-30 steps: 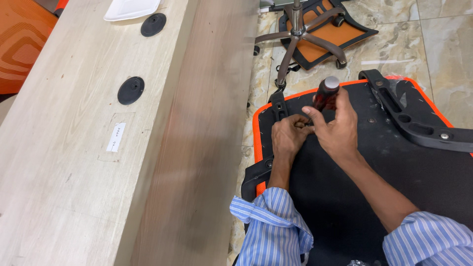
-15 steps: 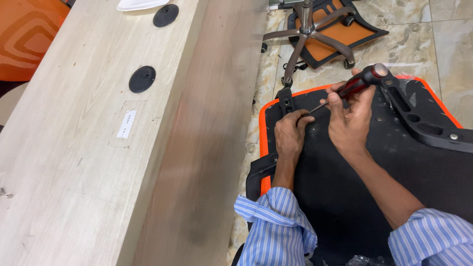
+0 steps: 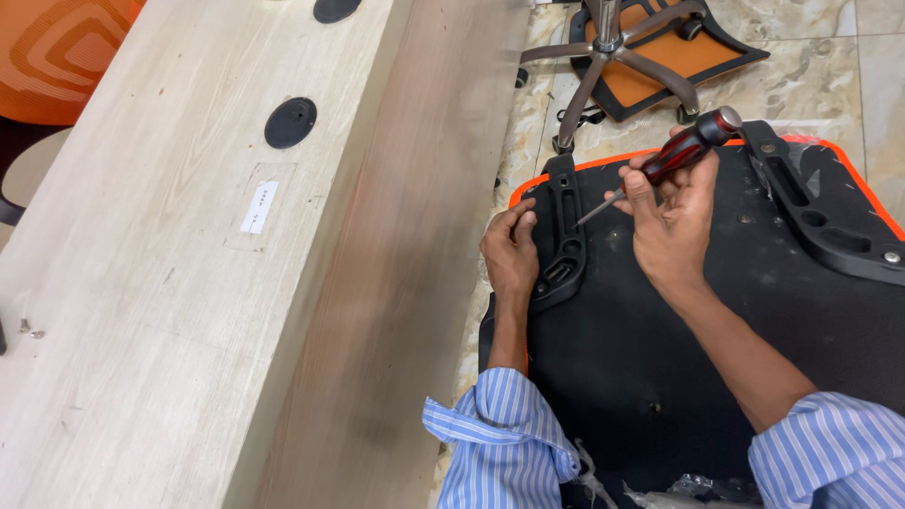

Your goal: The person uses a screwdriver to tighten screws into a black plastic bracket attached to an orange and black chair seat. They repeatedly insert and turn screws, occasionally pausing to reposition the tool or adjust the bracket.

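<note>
Screwdriver, red-black handle, was gripped in right hand, tip at the black armrest bracket on the upturned chair seat. Left hand pinched the bracket edge. Looked light, rigid; best held by the handle.

A long pale wood-grain desk filled the left side, with two round black cable grommets set into its top and a small white label near them. An orange mesh chair back stood at the far left corner. The floor was glossy beige marble tile, where an overturned orange office chair lay with its star base up
</note>
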